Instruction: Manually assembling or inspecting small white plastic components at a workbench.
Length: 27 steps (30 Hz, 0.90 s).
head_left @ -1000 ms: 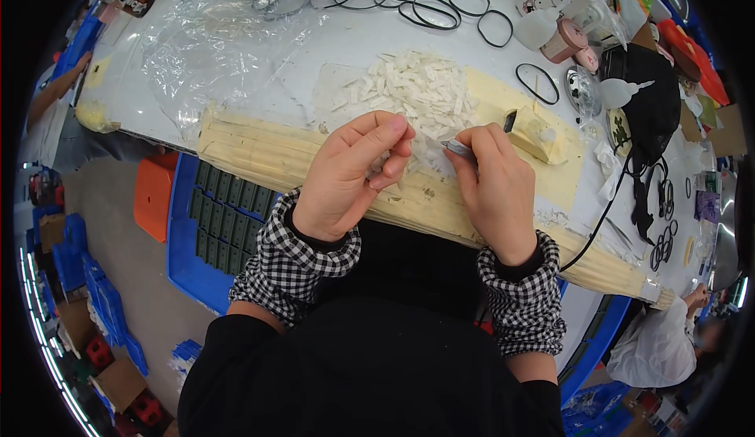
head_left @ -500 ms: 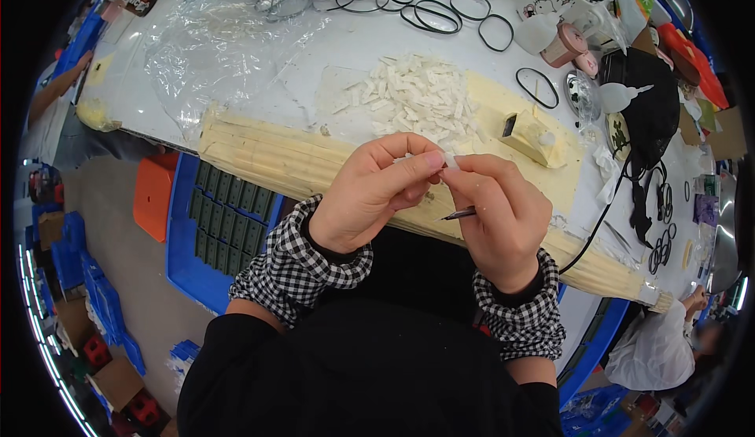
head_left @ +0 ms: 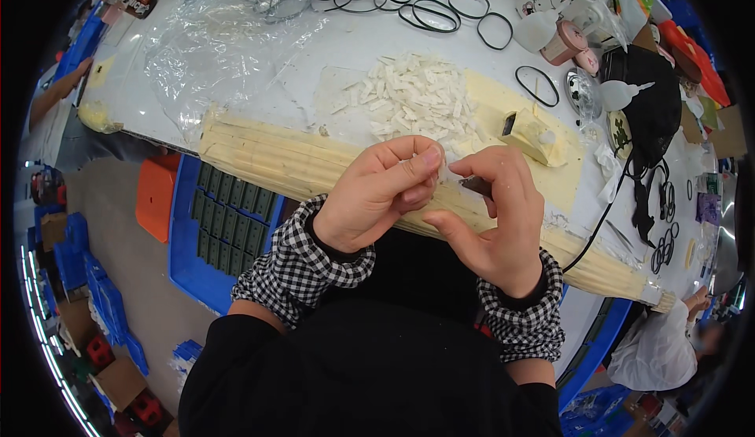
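My left hand (head_left: 381, 189) is closed in a pinch above the padded table edge. A sliver of a small white piece (head_left: 441, 159) shows at its fingertips; the rest is hidden. Just beside it, my right hand (head_left: 503, 221) has its thumb spread away from the forefinger. A short dark tool (head_left: 476, 185) is tucked in its curled fingers, mostly covered, so its kind cannot be told. Beyond both hands lies a heap of small white strips (head_left: 417, 95), partly on a yellow sheet (head_left: 491, 95). A yellow-wrapped block (head_left: 535, 138) stands on that sheet.
Black rubber rings (head_left: 429, 16) are strewn at the back, left of a pink cup (head_left: 565, 44). Clear plastic film (head_left: 220, 51) covers the left side. Below the table, a blue crate (head_left: 185, 272) holds dark green parts, near an orange stool (head_left: 155, 197). Other people sit at both sides.
My right hand has drawn away from the left, its thumb opening off the white piece. The dark tool has turned within its fingers. My left hand has barely moved.
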{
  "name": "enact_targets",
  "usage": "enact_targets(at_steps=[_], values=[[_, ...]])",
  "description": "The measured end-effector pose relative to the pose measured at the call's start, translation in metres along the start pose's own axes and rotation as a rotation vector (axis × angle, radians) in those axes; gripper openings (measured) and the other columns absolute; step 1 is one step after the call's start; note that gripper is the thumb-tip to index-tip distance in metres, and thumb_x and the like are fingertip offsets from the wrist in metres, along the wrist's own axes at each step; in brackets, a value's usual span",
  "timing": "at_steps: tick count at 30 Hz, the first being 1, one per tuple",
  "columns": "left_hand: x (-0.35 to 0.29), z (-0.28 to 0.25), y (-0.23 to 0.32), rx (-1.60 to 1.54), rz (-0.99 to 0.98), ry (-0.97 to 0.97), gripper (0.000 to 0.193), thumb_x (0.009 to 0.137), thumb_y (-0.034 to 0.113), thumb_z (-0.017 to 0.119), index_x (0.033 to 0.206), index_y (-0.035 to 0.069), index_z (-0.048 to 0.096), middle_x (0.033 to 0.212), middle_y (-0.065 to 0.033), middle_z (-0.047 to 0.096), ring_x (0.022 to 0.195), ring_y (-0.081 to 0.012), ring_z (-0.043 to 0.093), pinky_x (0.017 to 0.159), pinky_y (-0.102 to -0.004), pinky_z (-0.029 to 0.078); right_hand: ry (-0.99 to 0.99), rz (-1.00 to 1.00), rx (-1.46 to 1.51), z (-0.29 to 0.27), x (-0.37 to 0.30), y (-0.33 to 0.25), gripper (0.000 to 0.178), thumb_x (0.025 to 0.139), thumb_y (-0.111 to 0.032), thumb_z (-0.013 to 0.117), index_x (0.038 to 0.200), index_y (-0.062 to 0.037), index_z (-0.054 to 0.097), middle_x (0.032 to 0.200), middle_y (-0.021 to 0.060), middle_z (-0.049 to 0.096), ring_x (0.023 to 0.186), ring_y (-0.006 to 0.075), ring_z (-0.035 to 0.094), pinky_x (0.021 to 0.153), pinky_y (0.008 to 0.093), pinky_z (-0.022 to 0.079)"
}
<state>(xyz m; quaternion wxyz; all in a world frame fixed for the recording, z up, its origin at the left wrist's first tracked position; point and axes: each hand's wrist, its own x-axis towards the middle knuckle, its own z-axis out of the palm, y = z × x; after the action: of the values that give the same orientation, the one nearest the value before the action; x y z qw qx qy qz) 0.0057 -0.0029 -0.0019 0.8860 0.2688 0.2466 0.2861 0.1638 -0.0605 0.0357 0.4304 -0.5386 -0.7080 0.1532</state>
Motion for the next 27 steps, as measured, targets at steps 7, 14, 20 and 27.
enact_targets(at_steps=[7, 14, 20, 27], values=[[0.002, -0.008, 0.003, -0.077, -0.107, -0.24, 0.018, 0.098, 0.021, 0.051, 0.09, 0.005, 0.052, 0.076, 0.0036, 0.046, 0.059, -0.0014, 0.034, 0.052, -0.0163, 0.027, -0.103, 0.04, -0.228, -0.002, -0.01, 0.013, 0.037, 0.078, -0.04, 0.07, 0.078, -0.0079, 0.053, 0.065, 0.0043, 0.052, 0.055, 0.0215, 0.055, 0.046, 0.0314, 0.041], [0.001, -0.005, 0.005, -0.1, -0.14, -0.261, 0.019, 0.098, 0.021, 0.051, 0.088, 0.005, 0.054, 0.076, 0.0042, 0.047, 0.059, -0.0015, 0.034, 0.054, -0.0166, 0.029, -0.104, 0.028, -0.281, 0.0, -0.01, 0.011, 0.036, 0.08, -0.041, 0.067, 0.076, -0.0088, 0.052, 0.062, 0.0033, 0.049, 0.052, 0.0213, 0.054, 0.045, 0.0323, 0.04], [-0.001, -0.006, 0.006, -0.052, -0.121, -0.245, 0.018, 0.098, 0.022, 0.052, 0.091, 0.005, 0.055, 0.075, 0.005, 0.047, 0.06, -0.0012, 0.035, 0.055, -0.0163, 0.029, -0.103, 0.03, -0.296, 0.0, -0.01, 0.01, 0.036, 0.08, -0.042, 0.067, 0.076, -0.0092, 0.052, 0.061, 0.0034, 0.049, 0.051, 0.0212, 0.053, 0.044, 0.0323, 0.04], [-0.001, -0.004, 0.006, 0.053, -0.093, -0.204, 0.021, 0.097, 0.023, 0.052, 0.087, 0.004, 0.05, 0.075, 0.004, 0.041, 0.057, -0.0012, 0.031, 0.049, -0.0166, 0.024, -0.145, 0.058, -0.301, -0.002, -0.011, 0.01, 0.035, 0.08, -0.039, 0.067, 0.075, -0.0082, 0.053, 0.061, 0.0046, 0.047, 0.051, 0.0227, 0.052, 0.045, 0.033, 0.039]])
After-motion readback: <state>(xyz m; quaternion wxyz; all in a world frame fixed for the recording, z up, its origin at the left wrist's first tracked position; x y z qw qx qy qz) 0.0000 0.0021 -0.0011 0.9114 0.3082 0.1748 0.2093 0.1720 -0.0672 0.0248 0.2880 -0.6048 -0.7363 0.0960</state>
